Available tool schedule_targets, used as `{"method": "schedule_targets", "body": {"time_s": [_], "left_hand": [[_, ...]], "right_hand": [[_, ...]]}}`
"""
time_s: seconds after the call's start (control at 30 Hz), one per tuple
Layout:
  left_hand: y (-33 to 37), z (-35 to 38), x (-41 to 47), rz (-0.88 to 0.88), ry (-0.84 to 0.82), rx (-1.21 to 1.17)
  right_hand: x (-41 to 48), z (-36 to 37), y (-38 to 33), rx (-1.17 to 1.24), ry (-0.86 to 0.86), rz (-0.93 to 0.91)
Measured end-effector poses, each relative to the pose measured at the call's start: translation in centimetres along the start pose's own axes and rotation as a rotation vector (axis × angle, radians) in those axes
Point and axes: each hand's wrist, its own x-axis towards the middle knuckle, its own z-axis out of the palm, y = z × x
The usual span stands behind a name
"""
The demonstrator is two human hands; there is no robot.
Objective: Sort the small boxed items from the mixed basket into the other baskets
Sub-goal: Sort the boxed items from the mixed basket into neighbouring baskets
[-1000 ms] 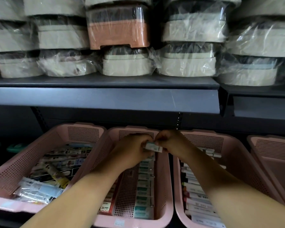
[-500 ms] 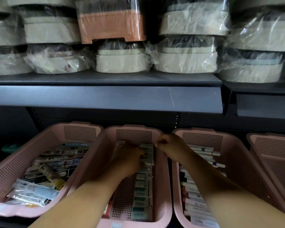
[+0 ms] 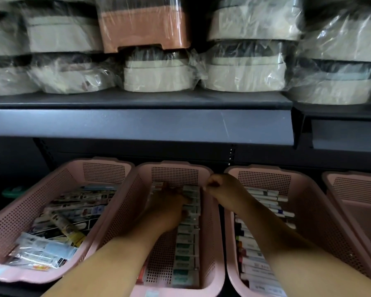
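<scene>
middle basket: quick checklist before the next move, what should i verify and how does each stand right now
1. Left hand down inside the middle basket: ok.
2. Left hand's hold on a box: cannot tell, its fingers are blurred over the boxes.
3. Row of boxes lined up along that basket's right wall: ok.
4. Right hand empty: cannot tell, its fingers are curled.
5. Left basket has loose mixed items to sort: ok.
</scene>
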Motion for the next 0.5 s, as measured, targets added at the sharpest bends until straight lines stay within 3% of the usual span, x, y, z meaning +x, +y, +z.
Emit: {"method": "schedule_targets", "body": {"time_s": [0.23, 0.33, 0.43, 0.5], "left_hand": [[-0.2, 0.2, 0.0, 0.008, 0.026, -0.043], [0.0, 0.0, -0.2, 0.006, 0.027, -0.055], [-0.1, 0.1, -0.2, -0.019, 0.030, -0.135], [-0.2, 0.3, -0.2, -0.030, 0.030, -0.157]], "right_hand": [[0.0, 0.0, 0.0, -0.038, 0.004, -0.001], [-0.2, 0.3, -0.3, -0.194, -0.005, -0.053], [-0.2, 1.8, -0.7, -0.502, -0.084, -0.178], [0.1, 2.9, -1.1, -0.547, -0.073, -0.155]]}}
